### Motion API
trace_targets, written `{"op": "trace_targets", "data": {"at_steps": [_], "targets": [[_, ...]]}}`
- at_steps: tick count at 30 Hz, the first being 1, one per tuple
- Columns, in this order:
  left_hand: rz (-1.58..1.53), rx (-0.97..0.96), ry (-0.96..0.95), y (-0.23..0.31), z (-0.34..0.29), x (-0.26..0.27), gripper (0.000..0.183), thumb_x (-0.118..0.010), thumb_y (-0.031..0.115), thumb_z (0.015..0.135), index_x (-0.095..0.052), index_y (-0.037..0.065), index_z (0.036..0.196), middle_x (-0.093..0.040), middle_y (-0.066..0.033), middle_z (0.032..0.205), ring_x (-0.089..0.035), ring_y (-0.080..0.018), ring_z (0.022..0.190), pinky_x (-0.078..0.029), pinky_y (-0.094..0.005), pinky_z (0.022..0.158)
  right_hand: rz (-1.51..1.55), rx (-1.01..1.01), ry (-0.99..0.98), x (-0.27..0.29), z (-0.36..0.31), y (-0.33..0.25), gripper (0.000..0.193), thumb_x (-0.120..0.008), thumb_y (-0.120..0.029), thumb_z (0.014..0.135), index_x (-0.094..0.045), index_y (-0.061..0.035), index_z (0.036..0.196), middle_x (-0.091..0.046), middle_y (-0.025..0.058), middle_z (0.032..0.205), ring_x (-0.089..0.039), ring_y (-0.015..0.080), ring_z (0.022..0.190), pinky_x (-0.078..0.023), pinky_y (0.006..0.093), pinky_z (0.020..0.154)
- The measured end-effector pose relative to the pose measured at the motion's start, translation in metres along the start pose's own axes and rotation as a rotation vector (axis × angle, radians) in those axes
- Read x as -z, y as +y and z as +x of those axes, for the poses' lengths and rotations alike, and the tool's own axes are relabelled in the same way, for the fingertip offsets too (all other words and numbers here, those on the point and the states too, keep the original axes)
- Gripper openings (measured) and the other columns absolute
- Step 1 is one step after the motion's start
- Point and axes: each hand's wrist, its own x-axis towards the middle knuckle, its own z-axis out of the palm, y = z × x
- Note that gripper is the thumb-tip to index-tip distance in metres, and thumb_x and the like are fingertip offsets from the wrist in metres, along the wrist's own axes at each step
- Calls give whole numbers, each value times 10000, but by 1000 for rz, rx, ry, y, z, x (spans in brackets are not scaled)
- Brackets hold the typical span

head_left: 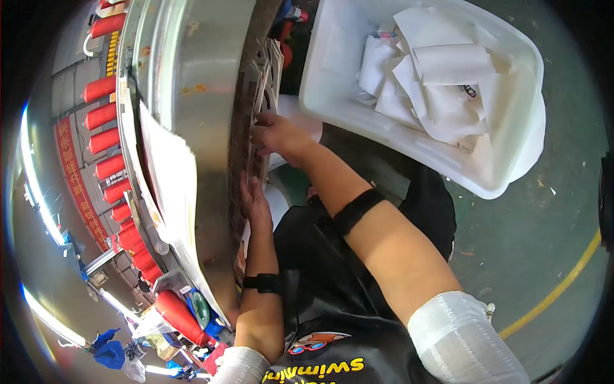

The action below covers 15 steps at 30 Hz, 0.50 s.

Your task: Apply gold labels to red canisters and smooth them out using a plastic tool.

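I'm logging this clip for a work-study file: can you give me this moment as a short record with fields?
Setting: workshop with a green floor and a yellow line
Left hand: flat against the edge of a big round metal machine
Right hand: fingers on flat pieces tucked at that edge; grip cannot be made out
Nearby: white plastic tub holding white folded sheets
Background: rows of red thread cones
Wear: black wristbands, white sleeve covers
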Motion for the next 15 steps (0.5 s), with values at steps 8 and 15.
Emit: {"op": "trace_targets", "data": {"at_steps": [8, 15], "targets": [[30, -50, 82, 6, 13, -6, 655, -483, 401, 1015, -286, 11, 1503, -382, -199, 1513, -432, -322, 1347, -337, -387, 1104, -148, 200, 276, -13, 18, 13, 654, -605, -162, 933, -311, 85, 1462, -588, 166, 1198, -613, 234, 1023, -556, 349, 787], [-63, 38, 51, 31, 37, -24, 685, -536, 391, 1000, -265, 16, 1506, -421, -171, 1465, -464, -283, 1300, -392, -376, 1061, 127, 126, 224, -11, 29, 11, 609, -591, -135, 936, -345, 39, 1465, -588, 146, 1146, -614, 207, 974, -547, 323, 770]]}}
